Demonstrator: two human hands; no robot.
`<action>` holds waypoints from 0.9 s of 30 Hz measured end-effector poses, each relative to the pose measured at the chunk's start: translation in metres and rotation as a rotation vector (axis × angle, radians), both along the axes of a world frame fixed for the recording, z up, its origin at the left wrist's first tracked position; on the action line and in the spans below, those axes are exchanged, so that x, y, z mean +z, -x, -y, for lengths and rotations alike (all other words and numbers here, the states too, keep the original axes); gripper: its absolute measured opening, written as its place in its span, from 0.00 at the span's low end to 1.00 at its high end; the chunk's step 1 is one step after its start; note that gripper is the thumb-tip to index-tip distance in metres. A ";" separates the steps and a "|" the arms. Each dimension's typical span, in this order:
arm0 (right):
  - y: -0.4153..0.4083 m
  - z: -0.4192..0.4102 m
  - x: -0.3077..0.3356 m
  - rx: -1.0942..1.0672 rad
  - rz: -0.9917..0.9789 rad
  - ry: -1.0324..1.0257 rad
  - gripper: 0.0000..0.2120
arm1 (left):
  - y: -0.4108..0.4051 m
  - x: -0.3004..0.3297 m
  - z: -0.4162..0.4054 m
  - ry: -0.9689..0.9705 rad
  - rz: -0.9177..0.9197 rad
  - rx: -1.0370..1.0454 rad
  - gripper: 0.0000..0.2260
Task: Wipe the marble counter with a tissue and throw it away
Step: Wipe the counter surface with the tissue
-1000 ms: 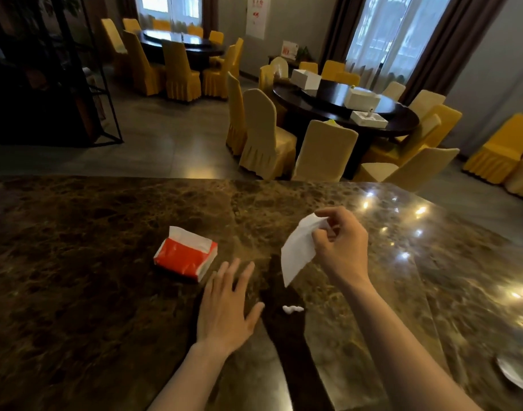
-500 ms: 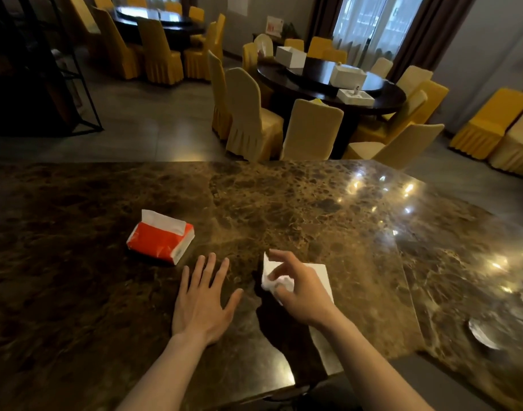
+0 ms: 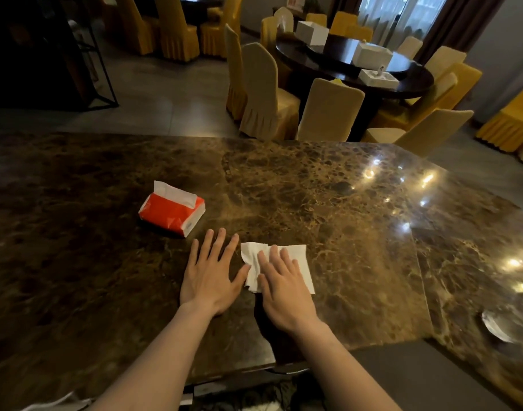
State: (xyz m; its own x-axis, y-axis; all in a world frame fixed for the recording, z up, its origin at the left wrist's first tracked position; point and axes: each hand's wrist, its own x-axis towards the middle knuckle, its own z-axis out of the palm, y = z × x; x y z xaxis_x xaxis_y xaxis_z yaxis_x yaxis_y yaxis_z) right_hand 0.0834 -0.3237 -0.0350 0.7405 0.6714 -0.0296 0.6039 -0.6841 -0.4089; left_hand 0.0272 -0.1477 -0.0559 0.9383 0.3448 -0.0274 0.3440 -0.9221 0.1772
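The dark brown marble counter (image 3: pixel 313 188) fills the lower half of the view. A white tissue (image 3: pixel 302 258) lies spread flat on it near the front edge. My right hand (image 3: pixel 284 289) lies palm down on the tissue and presses it against the marble, fingers slightly apart. Just left of it, my left hand (image 3: pixel 209 274) rests flat on the bare counter, fingers spread and holding nothing; its thumb nearly touches the tissue's left edge. The part of the tissue under my right palm is hidden.
A red tissue pack (image 3: pixel 168 212) with a sheet sticking out sits on the counter, left of and beyond my left hand. A shiny metal disc (image 3: pixel 495 327) lies at the counter's right. Beyond the counter stand covered chairs (image 3: pixel 266 93) and a round dark table (image 3: pixel 358 63).
My right hand brought the tissue down from the air onto the counter and flattened over it. The small white scrap seen earlier on the marble is no longer visible. My left hand stayed flat.
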 end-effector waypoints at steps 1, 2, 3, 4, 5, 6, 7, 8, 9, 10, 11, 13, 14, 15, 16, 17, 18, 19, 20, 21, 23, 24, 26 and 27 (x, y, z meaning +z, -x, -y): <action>0.005 -0.004 0.000 0.042 0.004 -0.008 0.25 | 0.000 0.001 0.000 -0.005 -0.007 -0.007 0.33; 0.009 -0.007 -0.001 0.077 0.021 0.002 0.26 | 0.000 0.001 0.000 -0.010 -0.013 -0.013 0.32; 0.012 -0.006 -0.004 0.098 0.054 0.029 0.26 | 0.001 0.002 0.000 -0.013 -0.013 -0.017 0.31; 0.012 -0.004 -0.006 0.099 0.091 0.065 0.26 | 0.001 0.002 0.001 -0.010 -0.007 -0.019 0.30; 0.010 0.000 -0.007 0.077 0.114 0.096 0.26 | 0.002 0.002 0.001 -0.002 -0.001 -0.020 0.30; 0.005 0.005 -0.007 0.040 0.119 0.117 0.26 | 0.002 0.002 0.001 0.007 0.006 -0.020 0.29; -0.002 0.011 -0.007 -0.005 0.113 0.131 0.26 | 0.003 0.002 0.001 0.012 0.013 -0.020 0.29; -0.009 0.017 -0.006 -0.048 0.103 0.143 0.26 | 0.003 0.001 0.000 0.014 0.021 -0.018 0.29; -0.016 0.022 -0.005 -0.085 0.094 0.158 0.26 | 0.003 0.000 0.000 0.015 0.026 -0.015 0.29; -0.022 0.028 -0.004 -0.116 0.084 0.173 0.27 | 0.003 -0.001 0.000 0.020 0.031 -0.012 0.29; -0.027 0.032 -0.003 -0.145 0.075 0.185 0.27 | 0.003 -0.002 0.000 0.026 0.036 -0.009 0.29; -0.032 0.035 -0.003 -0.209 0.058 0.196 0.27 | 0.003 -0.002 0.000 0.031 0.039 -0.006 0.29; -0.031 0.033 -0.003 -0.234 0.055 0.194 0.27 | 0.003 -0.003 0.001 0.028 0.037 -0.005 0.29; -0.028 0.030 -0.003 -0.242 0.058 0.184 0.27 | 0.003 -0.003 0.001 0.023 0.035 -0.004 0.30; -0.023 0.025 -0.004 -0.220 0.065 0.164 0.27 | 0.002 -0.003 0.001 0.020 0.033 -0.005 0.30; -0.016 0.020 -0.006 -0.171 0.076 0.133 0.27 | 0.002 -0.002 0.001 0.020 0.030 -0.005 0.31; -0.010 0.015 -0.008 -0.108 0.091 0.101 0.27 | 0.002 -0.002 0.001 0.018 0.026 -0.006 0.31; -0.004 0.012 -0.011 -0.052 0.106 0.081 0.26 | 0.001 -0.002 0.001 0.010 0.022 -0.004 0.31; -0.002 0.011 -0.012 -0.013 0.119 0.073 0.26 | 0.001 -0.002 0.001 0.002 0.017 -0.001 0.31; -0.004 0.013 -0.012 0.007 0.130 0.069 0.25 | 0.001 -0.002 0.001 -0.001 0.013 -0.001 0.30; -0.015 0.020 -0.009 -0.017 0.143 0.049 0.23 | 0.001 -0.002 0.000 0.000 0.012 -0.008 0.30; -0.022 0.025 -0.006 -0.060 0.140 0.034 0.22 | 0.002 -0.002 0.000 0.006 0.016 -0.011 0.29; -0.034 0.033 0.002 -0.172 0.139 0.027 0.19 | 0.003 -0.002 -0.001 0.022 0.023 -0.013 0.29; -0.038 0.037 0.006 -0.237 0.145 0.017 0.17 | 0.004 -0.002 -0.002 0.025 0.025 -0.012 0.29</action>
